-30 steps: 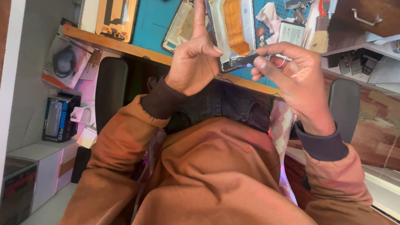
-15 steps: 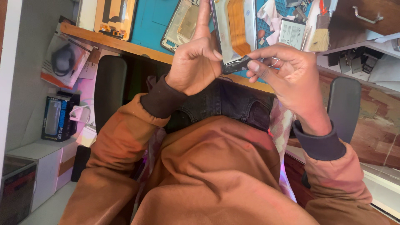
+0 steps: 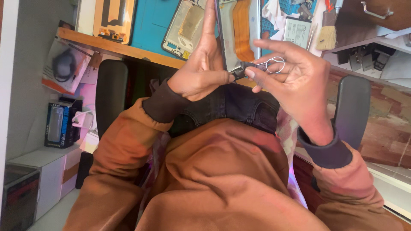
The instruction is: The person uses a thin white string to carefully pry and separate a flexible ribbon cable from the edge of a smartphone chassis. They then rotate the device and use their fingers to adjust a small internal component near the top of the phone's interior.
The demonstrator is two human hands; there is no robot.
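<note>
Here, seated at a wooden table, a person in a rust-orange sweatshirt worked on an opened phone frame held upright above the lap. The left hand gripped the frame's lower edge, its grip pressed together on it with thumb against the bottom corner and 1 finger stretched up along the side. The right hand kept its grip pinched on a small metal ejector pin, the looped end showing between the fingers and the tip touching the frame's bottom edge. Behind them, a second phone frame, a battery and a brush lay on a blue mat.
</note>
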